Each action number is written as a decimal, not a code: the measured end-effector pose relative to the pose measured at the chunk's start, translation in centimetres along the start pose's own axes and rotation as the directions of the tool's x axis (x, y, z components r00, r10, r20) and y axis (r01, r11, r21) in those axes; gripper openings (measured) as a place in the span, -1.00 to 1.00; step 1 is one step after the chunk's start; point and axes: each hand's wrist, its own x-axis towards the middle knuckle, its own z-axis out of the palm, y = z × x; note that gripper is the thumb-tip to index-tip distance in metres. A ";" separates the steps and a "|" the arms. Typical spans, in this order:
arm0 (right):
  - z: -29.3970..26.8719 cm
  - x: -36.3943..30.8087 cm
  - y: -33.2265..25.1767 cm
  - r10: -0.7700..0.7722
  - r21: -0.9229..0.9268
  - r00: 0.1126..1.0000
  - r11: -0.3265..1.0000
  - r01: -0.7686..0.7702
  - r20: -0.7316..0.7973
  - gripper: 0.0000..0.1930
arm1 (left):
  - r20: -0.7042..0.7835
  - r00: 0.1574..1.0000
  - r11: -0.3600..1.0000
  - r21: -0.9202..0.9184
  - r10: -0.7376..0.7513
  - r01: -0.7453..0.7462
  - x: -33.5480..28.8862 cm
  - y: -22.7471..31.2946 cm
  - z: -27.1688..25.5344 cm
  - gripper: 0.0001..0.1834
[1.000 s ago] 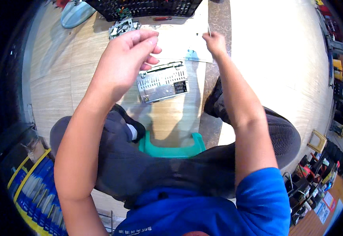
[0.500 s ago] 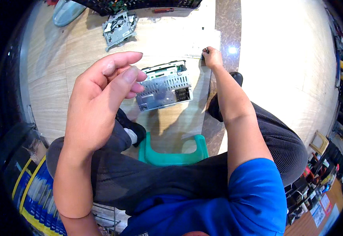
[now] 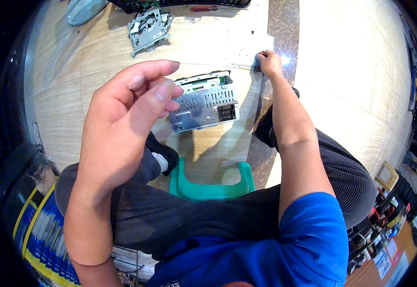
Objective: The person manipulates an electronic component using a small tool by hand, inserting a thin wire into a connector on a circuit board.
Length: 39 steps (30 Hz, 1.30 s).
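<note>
My left hand [image 3: 117, 119] is raised in the foreground, its fingers loosely curled and the thumb apart from the index finger. Nothing shows between them. Behind its fingertips a silver car stereo chassis [image 3: 201, 105] lies on the floor, with slotted metal sides, a dark connector socket and green circuit board showing at its far edge. My right hand [image 3: 270, 63] reaches far forward to the near right corner of a bright, flat metal cover plate [image 3: 244, 50]. Its fingers are pressed together; what they hold, if anything, is hidden. A small dark bit [image 3: 252, 32] lies near the plate's far edge.
A grey disc-drive mechanism [image 3: 148, 31] lies far left, near a black crate [image 3: 180, 4] and a red-handled screwdriver [image 3: 203, 8]. Between my legs stands a green plastic stool [image 3: 211, 191]. Cluttered goods [image 3: 385, 215] line the right, and a blue-and-yellow rack [image 3: 43, 234] stands at near left.
My right hand has shifted slightly outward along the cover plate's corner, and the small dark item seen at its fingertips no longer shows. The left hand keeps its pose. The whole view has shifted slightly.
</note>
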 end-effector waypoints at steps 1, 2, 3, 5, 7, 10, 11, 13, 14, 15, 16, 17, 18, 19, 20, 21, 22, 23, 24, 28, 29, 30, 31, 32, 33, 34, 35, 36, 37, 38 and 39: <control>0.1 0.2 -0.6 -0.033 -0.013 0.999 0.999 0.033 0.014 -0.76 | -0.008 1.000 1.000 -0.015 0.004 -0.005 0.0 0.1 0.2 -0.62; 0.3 0.2 -1.2 -0.035 -0.010 0.999 0.999 0.035 0.014 -0.76 | -0.010 1.000 1.000 -0.012 0.005 -0.006 0.0 0.2 0.3 -0.62; 0.3 0.2 -1.7 -0.059 -0.049 0.998 0.997 0.060 0.015 -0.76 | -0.001 1.000 1.000 -0.004 0.002 -0.002 0.0 0.3 0.3 -0.62; 0.4 0.0 -3.2 -0.080 -0.105 0.996 0.991 0.084 0.045 -0.76 | -0.001 1.000 1.000 0.006 -0.007 0.007 0.1 0.3 0.2 -0.63; 0.6 0.0 -3.7 -0.099 -0.129 0.993 0.986 0.107 0.064 -0.75 | -0.002 1.000 1.000 -0.010 0.000 0.000 0.3 0.1 0.2 -0.63; 1.0 0.3 -4.0 -0.130 -0.199 0.986 0.968 0.149 0.107 -0.75 | -0.011 1.000 1.000 0.002 0.001 -0.001 0.5 0.0 0.1 -0.64; 1.1 0.4 -4.2 -0.144 -0.244 0.980 0.954 0.174 0.135 -0.76 | -0.018 1.000 1.000 0.002 0.001 -0.001 0.4 -0.1 -0.1 -0.64; 1.6 0.6 -4.3 -0.158 -0.306 0.979 0.933 0.191 0.129 -0.74 | -0.011 1.000 1.000 0.007 -0.013 0.014 0.3 -0.1 -0.1 -0.64; 1.8 0.6 -4.2 -0.166 -0.367 0.979 0.908 0.200 0.121 -0.72 | -0.009 1.000 1.000 0.008 -0.016 0.016 0.4 -0.2 0.0 -0.64; 1.9 0.7 -4.0 -0.164 -0.367 0.979 0.909 0.198 0.122 -0.72 | -0.008 1.000 1.000 0.011 -0.008 0.008 0.5 -0.1 0.0 -0.64; 2.0 0.8 -4.2 -0.166 -0.370 0.978 0.907 0.200 0.122 -0.73 | -0.010 1.000 1.000 0.014 0.000 0.000 0.5 -0.2 0.0 -0.64; 2.0 0.8 -4.4 -0.168 -0.374 0.978 0.905 0.202 0.123 -0.74 | -0.013 1.000 1.000 0.015 -0.001 0.001 0.5 -0.2 0.0 -0.64; 2.1 0.7 -4.6 -0.169 -0.372 0.978 0.905 0.204 0.124 -0.74 | -0.012 1.000 0.999 0.034 -0.007 0.007 0.5 -0.2 -0.1 -0.64; 2.1 0.7 -4.6 -0.170 -0.371 0.978 0.906 0.204 0.123 -0.75 | -0.010 1.000 0.999 0.052 -0.011 0.012 0.5 -0.3 -0.1 -0.63; 2.1 0.7 -4.6 -0.169 -0.370 0.978 0.906 0.203 0.122 -0.75 | -0.011 1.000 0.999 0.053 -0.010 0.010 0.5 -0.3 -0.1 -0.63; 1.9 0.8 -4.6 -0.170 -0.370 0.978 0.907 0.203 0.120 -0.75 | -0.007 1.000 0.997 0.077 -0.006 0.007 0.5 -0.2 -0.3 -0.63; 1.6 0.9 -4.2 -0.137 -0.221 0.986 0.963 0.154 0.090 -0.75 | 0.000 1.000 0.995 0.100 -0.003 0.003 0.6 -0.3 -0.3 -0.62; 1.3 0.9 -3.8 -0.099 -0.065 0.993 0.993 0.103 0.064 -0.75 | 0.003 1.000 0.995 0.099 0.000 0.000 0.6 -0.3 -0.3 -0.62; 1.1 0.9 -3.4 -0.096 -0.067 0.994 0.993 0.100 0.059 -0.75 | 0.010 1.000 0.994 0.111 0.004 -0.005 0.7 -0.3 -0.4 -0.61; -0.5 -0.9 -4.4 0.111 0.684 0.966 0.688 -0.244 0.233 -0.93 | -0.026 1.000 0.996 0.083 0.015 -0.013 0.5 -0.4 -0.2 -0.61; -1.0 -1.2 -4.4 0.061 0.814 0.951 0.504 -0.291 0.302 -0.94 | -0.026 0.999 0.997 0.080 0.024 -0.022 0.5 -0.4 -0.1 -0.61; -1.5 -1.7 -4.5 -0.006 0.893 0.934 0.294 -0.340 0.357 -0.95 | -0.018 1.000 0.997 0.070 0.015 -0.013 0.5 -0.5 0.0 -0.62; -2.1 -1.9 -5.0 -0.063 0.903 0.924 0.246 -0.352 0.377 -0.92 | -0.015 1.000 0.998 0.061 0.011 -0.010 0.5 -0.4 -0.1 -0.62; -2.4 -2.3 -5.5 -0.152 0.914 0.909 0.184 -0.361 0.389 -0.90 | -0.023 0.999 0.998 0.057 0.028 -0.027 0.4 -0.5 -0.2 -0.62; -2.7 -3.0 -5.9 -0.205 0.916 0.896 0.155 -0.369 0.395 -0.90 | 0.014 0.999 0.996 0.079 0.032 -0.033 0.3 -0.8 -0.3 -0.61; -3.1 -3.7 -6.7 -0.262 0.918 0.880 0.134 -0.373 0.396 -0.89 | 0.046 0.998 0.994 0.098 0.042 -0.046 0.5 -1.1 -0.5 -0.59; -3.5 -4.1 -8.3 -0.331 0.922 0.861 0.096 -0.375 0.385 -0.89 | 0.051 0.997 0.982 0.175 0.057 -0.065 0.6 -1.0 -0.8 -0.59; -4.1 -5.0 -9.6 -0.396 0.926 0.843 0.057 -0.372 0.363 -0.90 | 0.029 0.996 0.981 0.175 0.085 -0.089 0.5 -1.1 -0.9 -0.59; -4.7 -5.9 -11.4 -0.493 0.933 0.806 0.030 -0.359 0.327 -0.91 | 0.044 0.994 0.976 0.187 0.104 -0.111 0.4 -1.2 -1.1 -0.59; -5.4 -6.9 -13.2 -0.584 0.937 0.760 0.003 -0.348 0.284 -0.91 | 0.060 0.990 0.970 0.200 0.125 -0.135 0.3 -1.4 -1.2 -0.58; -6.2 -7.9 -15.1 -0.651 0.943 0.717 -0.005 -0.332 0.249 -0.91 | 0.065 0.993 0.982 0.153 0.099 -0.108 0.5 -1.8 -1.2 -0.59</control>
